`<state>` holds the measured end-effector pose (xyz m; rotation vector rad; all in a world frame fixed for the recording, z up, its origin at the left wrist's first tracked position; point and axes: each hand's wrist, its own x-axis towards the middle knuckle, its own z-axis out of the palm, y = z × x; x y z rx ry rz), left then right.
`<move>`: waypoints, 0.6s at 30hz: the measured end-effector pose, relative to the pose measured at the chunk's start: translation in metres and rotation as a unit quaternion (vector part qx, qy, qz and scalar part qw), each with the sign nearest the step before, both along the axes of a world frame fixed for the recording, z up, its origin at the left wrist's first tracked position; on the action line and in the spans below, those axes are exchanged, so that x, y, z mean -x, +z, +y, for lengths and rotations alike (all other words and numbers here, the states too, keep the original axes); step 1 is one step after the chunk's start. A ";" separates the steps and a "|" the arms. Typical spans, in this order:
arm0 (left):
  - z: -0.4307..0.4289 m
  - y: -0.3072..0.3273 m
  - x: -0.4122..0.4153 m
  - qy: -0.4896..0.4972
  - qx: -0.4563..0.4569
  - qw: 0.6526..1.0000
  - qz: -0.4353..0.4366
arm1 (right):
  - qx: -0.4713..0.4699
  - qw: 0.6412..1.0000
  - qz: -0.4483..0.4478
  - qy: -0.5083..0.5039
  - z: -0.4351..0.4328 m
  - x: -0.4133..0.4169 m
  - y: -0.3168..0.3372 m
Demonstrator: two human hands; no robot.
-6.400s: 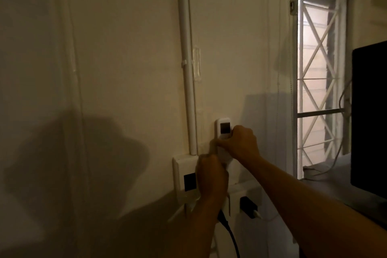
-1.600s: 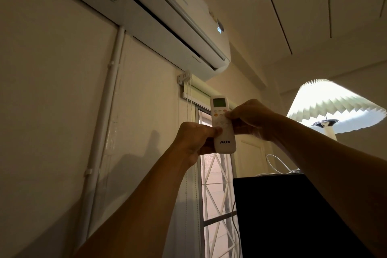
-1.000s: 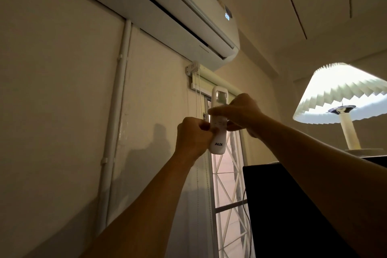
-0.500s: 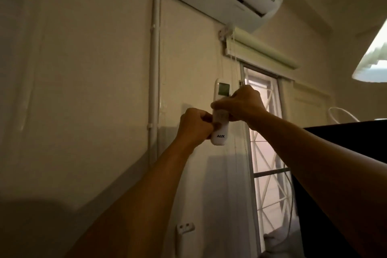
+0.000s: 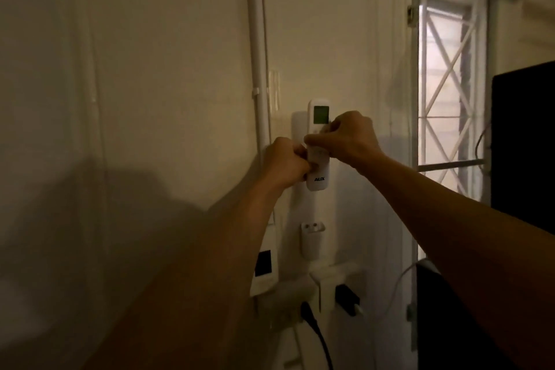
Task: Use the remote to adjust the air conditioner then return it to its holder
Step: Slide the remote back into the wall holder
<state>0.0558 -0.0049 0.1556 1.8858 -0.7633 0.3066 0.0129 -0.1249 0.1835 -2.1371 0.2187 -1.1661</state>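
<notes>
Head view: white AUX remote (image 5: 317,171) upright against the wall, well above the empty wall holder (image 5: 312,239) and in line with it. Left hand (image 5: 286,164) clenched around the lower body from the left, right hand (image 5: 350,137) pinching the middle from the right, probably to keep it square for lowering into the pocket. Green display facing outward, above both hands. Not yet seated.
</notes>
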 end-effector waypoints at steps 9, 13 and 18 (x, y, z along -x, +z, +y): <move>-0.011 -0.052 -0.002 0.062 0.006 0.998 0.026 | 0.017 0.999 0.030 0.008 -0.012 -0.016 -0.051; -0.019 -0.066 -0.002 0.112 0.018 0.993 0.024 | 0.022 0.999 0.021 0.017 -0.010 -0.019 -0.066; -0.023 -0.078 -0.001 0.150 0.007 0.989 -0.009 | 0.025 0.999 0.003 0.023 -0.008 -0.022 -0.080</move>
